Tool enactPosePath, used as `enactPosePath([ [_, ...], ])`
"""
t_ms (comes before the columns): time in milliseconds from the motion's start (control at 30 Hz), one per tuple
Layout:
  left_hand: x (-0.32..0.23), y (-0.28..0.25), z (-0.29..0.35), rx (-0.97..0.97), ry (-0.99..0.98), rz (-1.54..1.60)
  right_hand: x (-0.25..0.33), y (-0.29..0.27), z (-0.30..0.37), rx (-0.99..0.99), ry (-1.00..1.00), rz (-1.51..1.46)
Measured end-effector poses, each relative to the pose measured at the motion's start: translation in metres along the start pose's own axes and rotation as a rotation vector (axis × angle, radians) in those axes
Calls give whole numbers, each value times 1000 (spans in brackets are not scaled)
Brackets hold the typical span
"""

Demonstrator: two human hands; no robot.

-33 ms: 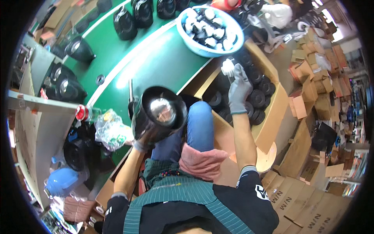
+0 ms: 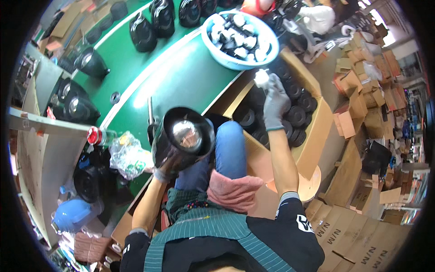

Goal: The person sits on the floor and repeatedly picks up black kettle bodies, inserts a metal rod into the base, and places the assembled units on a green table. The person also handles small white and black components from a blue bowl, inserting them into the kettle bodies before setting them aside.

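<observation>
My left hand [image 2: 163,173], in a grey glove and mostly hidden behind the shade, holds a black bell-shaped lampshade [image 2: 205,136] above my lap. Its wide mouth faces up, showing a shiny inner surface. My right hand [image 2: 275,103], also gloved, pinches a small white fitting [image 2: 261,78] by its lower end, over an open carton [image 2: 316,131]. Several black ring-shaped parts [image 2: 297,115] lie in that carton. Just beyond the white fitting stands a light-blue basin [image 2: 235,63] heaped with white and black fittings [image 2: 239,36].
Several black shades [image 2: 142,34] line the far side of the green table [image 2: 181,68]. A black ring [image 2: 115,97] and a metal rod tool [image 2: 151,111] lie on it. A plastic bag [image 2: 129,156] and red-capped bottle [image 2: 96,136] sit left. Flattened cartons [image 2: 346,235] are at lower right.
My right hand and the white fitting have shifted slightly left. The shade in my left hand sits a little lower. Both hands keep their hold.
</observation>
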State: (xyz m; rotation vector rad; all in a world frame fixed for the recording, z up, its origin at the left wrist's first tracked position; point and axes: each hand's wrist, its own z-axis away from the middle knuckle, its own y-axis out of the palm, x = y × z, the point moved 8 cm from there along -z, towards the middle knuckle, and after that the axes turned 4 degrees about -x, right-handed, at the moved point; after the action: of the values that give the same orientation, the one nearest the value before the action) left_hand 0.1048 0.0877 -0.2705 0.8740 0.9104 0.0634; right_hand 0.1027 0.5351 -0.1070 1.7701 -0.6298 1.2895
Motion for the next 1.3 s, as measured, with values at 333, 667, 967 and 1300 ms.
enactPosePath([
  [333,61,-8,31,3,-133,176,-24,26,-84,36,-443,599],
  [667,73,-31,17,-25,-272,14,-207,-109,65,864,-46,1710],
  [967,58,-26,32,-66,-191,-211,-128,-114,64,343,-77,942],
  [1300,46,-1,14,115,49,-469,109,13,222,867,-398,497],
])
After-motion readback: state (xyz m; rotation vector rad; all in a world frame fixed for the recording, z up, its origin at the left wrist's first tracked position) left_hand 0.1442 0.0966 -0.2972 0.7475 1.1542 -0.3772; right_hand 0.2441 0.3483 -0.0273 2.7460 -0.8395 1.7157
